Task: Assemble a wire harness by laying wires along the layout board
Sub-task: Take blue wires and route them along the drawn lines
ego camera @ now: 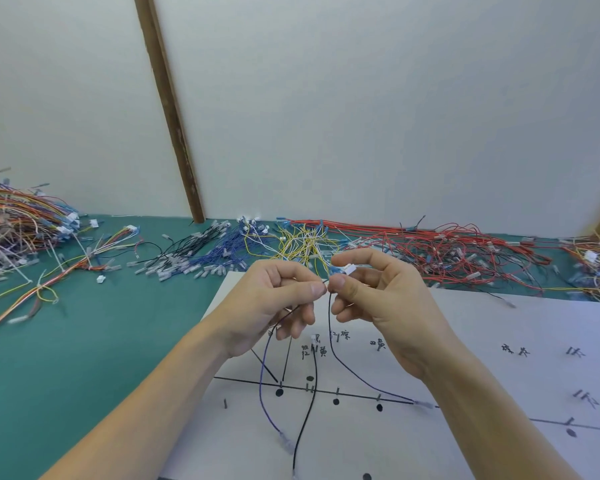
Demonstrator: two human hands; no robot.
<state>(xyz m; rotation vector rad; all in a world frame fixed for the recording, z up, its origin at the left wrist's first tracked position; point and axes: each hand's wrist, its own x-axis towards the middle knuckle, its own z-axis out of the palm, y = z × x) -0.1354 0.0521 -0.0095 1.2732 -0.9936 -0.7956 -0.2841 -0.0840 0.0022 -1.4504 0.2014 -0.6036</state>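
From the head camera, both hands are raised above the white layout board (pixel 482 341), which lies on a green table (pixel 101 341). The left hand (pixel 274 303) pinches the end of a thin dark wire between thumb and forefinger, its other fingers loosely curled. The right hand (pixel 378 296) holds a small white connector (pixel 350 270) between thumb and forefinger, right against the left fingertips, so I judge the wire end is being pushed into the connector.

Three wires hang from the hands to the board: a purple wire (pixel 265 403) on the left, a black wire (pixel 309 410) down the middle, and another dark wire (pixel 347 372) curving right to a clear-sleeved tip near the board's black line. The board carries drawn lines, black dots, short pegs and handwritten labels.

Along the back of the table lie loose heaps of wire: a mixed bundle (pixel 18 223) far left, then black and blue wires (pixel 201 254), yellow wires (pixel 302 244) and red wires (pixel 447 247).

The risks look like these: the wire end could go into the wrong slot of the connector, since the slots are too small to tell apart here; it could seat only partway and pull out later; and the hanging wires, which cross each other, could tangle or slip off the pegs when the hands move.
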